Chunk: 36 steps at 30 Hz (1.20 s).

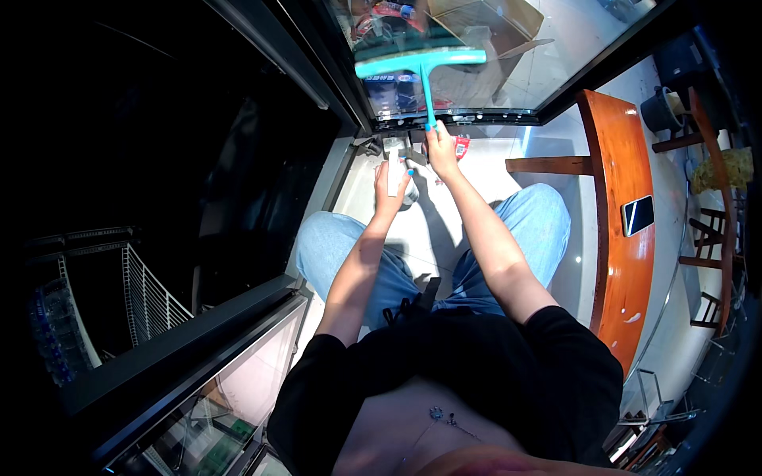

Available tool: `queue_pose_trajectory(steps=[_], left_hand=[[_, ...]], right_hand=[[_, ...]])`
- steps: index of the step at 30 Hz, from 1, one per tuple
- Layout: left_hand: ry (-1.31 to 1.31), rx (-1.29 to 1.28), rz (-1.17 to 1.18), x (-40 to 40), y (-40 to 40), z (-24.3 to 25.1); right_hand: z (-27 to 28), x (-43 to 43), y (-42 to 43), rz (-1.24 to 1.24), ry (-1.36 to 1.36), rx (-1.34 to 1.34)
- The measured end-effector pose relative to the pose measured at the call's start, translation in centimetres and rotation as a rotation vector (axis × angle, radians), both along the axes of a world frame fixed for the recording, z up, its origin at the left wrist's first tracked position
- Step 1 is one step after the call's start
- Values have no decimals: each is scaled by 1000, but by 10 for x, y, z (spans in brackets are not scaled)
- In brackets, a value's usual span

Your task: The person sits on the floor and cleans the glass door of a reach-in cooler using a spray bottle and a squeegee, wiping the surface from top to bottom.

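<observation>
My right hand (442,153) grips the handle of a turquoise squeegee (425,65). Its wide head lies across a glass pane (559,53) in a dark frame; whether the blade touches the glass I cannot tell. Lower and to the left, my left hand (388,193) is wrapped around what looks like a spray bottle, with a white top (393,169) and a body (411,195) partly hidden by my fingers. Close to my right wrist, a red packet (461,146) with a printed code lies on the pale tiled floor (357,190).
Right of my knees stands a wooden bench (619,285) bearing a phone (638,216). A dark glass-fronted cabinet (238,149) rises on my left, with a white wire rack (155,291) inside. Beyond the pane sits an open cardboard box (488,24). A bucket (661,112) stands far right.
</observation>
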<state>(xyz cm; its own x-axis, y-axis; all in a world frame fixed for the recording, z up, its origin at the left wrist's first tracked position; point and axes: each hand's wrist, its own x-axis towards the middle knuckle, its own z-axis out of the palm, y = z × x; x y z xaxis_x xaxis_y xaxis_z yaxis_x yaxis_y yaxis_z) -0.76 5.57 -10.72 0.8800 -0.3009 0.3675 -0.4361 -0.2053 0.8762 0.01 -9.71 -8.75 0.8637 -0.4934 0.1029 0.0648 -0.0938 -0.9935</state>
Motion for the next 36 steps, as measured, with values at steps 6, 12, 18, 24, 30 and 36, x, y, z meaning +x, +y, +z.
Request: queue_pose_trajectory(steps=[6, 12, 18, 24, 30, 36], left_hand=[[2, 5, 32, 2, 7, -5], [45, 53, 54, 1, 14, -8], [50, 52, 35, 1, 7, -11], [77, 42, 36, 3, 2, -14], [63, 63, 34, 2, 3, -14], [64, 39, 56, 1, 10, -16]], right_hand=[[-73, -25, 10, -35, 285, -93], [-90, -40, -5, -144, 464, -49], [-31, -31, -13, -166, 186, -213], [29, 1, -3, -257, 38, -494], [2, -2, 9, -267, 277, -550], [-48, -33, 19, -94, 733, -439]])
